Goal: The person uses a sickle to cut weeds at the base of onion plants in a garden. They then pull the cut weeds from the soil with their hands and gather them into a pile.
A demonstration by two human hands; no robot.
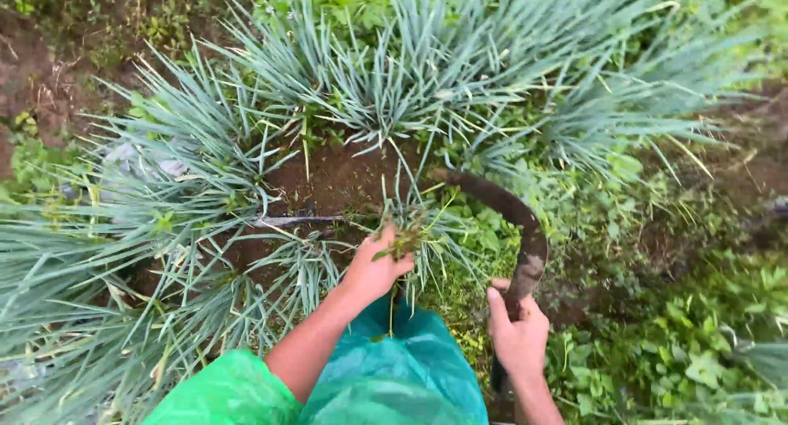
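While the left hand (376,267) clenches a weed tuft (404,241) taut, the right hand (517,331) grips a curved sickle (525,236), blade arcing behind it.

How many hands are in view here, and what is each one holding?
2. The left hand is at centre, pinching a small tuft of weeds among the grassy plants. The right hand is lower right, gripping a curved sickle. No other hands show.
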